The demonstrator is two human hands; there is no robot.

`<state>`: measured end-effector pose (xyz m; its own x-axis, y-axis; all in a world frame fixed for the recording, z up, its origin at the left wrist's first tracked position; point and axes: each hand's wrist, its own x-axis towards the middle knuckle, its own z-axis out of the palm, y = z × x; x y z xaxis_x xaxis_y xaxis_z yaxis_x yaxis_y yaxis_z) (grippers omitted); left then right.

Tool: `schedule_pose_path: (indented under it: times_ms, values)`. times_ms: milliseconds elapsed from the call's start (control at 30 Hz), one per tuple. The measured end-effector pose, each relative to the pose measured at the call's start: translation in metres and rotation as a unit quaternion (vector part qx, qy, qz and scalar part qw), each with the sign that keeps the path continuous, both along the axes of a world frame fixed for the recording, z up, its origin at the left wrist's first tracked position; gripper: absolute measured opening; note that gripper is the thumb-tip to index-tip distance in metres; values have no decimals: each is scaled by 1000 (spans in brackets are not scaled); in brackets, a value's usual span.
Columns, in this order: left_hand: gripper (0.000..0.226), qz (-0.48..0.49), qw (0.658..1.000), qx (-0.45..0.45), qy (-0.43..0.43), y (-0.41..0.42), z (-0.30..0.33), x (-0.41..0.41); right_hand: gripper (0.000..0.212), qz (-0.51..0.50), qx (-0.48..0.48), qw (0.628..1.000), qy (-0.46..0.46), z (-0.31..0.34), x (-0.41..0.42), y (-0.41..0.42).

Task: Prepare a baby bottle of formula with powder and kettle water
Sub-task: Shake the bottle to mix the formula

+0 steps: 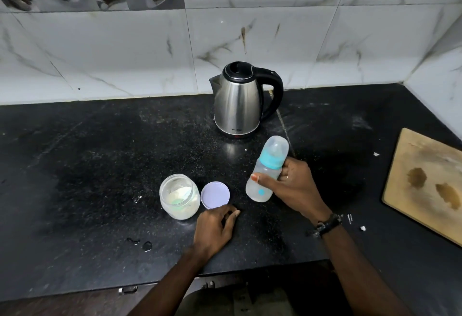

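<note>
A black speckled worktop (100, 165) fills the middle of the frame, with a wooden board (425, 185) at the right edge and a steel kettle (237, 105) with a black handle standing upper centre against the marble wall tiles. Right of centre, the right hand (290, 185) has its grip curled round the capped baby bottle (265, 173), tilted, teal collar up. Lower centre, an open jar of powder (179, 197) stands just beside its lilac lid (215, 195), and the left hand (216, 225) rests on the worktop below the lid, fingers loosely curled, holding nothing.
</note>
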<state>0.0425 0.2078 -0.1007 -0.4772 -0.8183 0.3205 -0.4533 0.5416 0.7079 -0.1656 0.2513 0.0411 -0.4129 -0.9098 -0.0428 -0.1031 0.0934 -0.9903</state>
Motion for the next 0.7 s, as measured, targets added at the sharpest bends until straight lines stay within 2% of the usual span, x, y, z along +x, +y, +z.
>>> schedule_pose_path:
  times_ms: [133,233,267,300,400,467,500,633,700]
  values:
    - [27,3,1000,3,3,0,0,-1,32,-1,-26,999,-22,-3,2,1]
    - [27,3,1000,-1,1,0,0,0,46,15,27,995,95,-1,-2,-3]
    - [28,3,1000,1,1,0,0,0,48,23,27,995,89,-3,-2,-1]
    - [27,2,1000,3,0,0,0,0,44,32,10,997,64,-6,-1,0]
    - [27,2,1000,2,-2,-1,-1,0,30,8,-28,997,65,-8,-1,-3]
    - [27,2,1000,5,-1,0,-1,0,43,6,0,998,66,-6,-3,-7]
    - [27,1,1000,7,1,0,-1,0,49,8,10,995,94,-5,-5,-8]
    - [26,1,1000,7,2,0,0,1,41,-1,-36,994,104,-9,-6,-8]
    - [23,3,1000,6,-4,0,0,0,49,0,-23,994,104,-7,-8,-11]
